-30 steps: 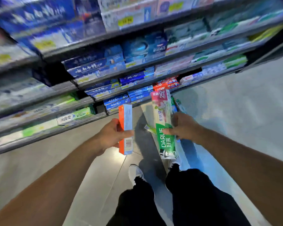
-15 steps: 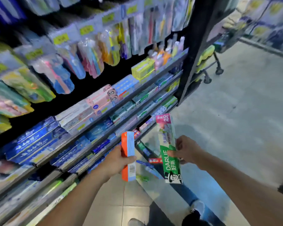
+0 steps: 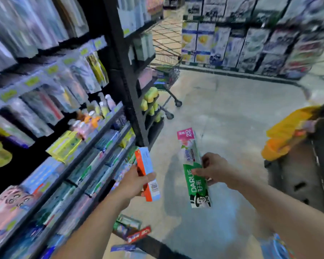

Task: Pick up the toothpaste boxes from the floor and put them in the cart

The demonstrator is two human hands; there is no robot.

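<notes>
My left hand (image 3: pixel 134 184) grips an orange and light-blue toothpaste box (image 3: pixel 147 174), held upright at mid-height. My right hand (image 3: pixel 214 170) holds a long green and white Darlie toothpaste box (image 3: pixel 194 165) by its middle, also upright. Several more toothpaste boxes (image 3: pixel 133 231) lie on the floor below my left forearm, beside the shelf base. A wire shopping cart (image 3: pixel 168 79) stands ahead, just past the end of the shelving, partly hidden by the black shelf post.
Shelves of toothbrushes and toothpaste (image 3: pixel 64 128) run along my left. A black shelf post (image 3: pixel 128 81) ends the row. On the right stands a dark unit (image 3: pixel 303 174) with yellow and orange packs on top. Stacked packages (image 3: pixel 251 43) line the far side of the grey floor.
My view has risen and swung right, from the floor and low shelves to the aisle end, bringing the cart closer. Both hands kept their boxes and rose with me.
</notes>
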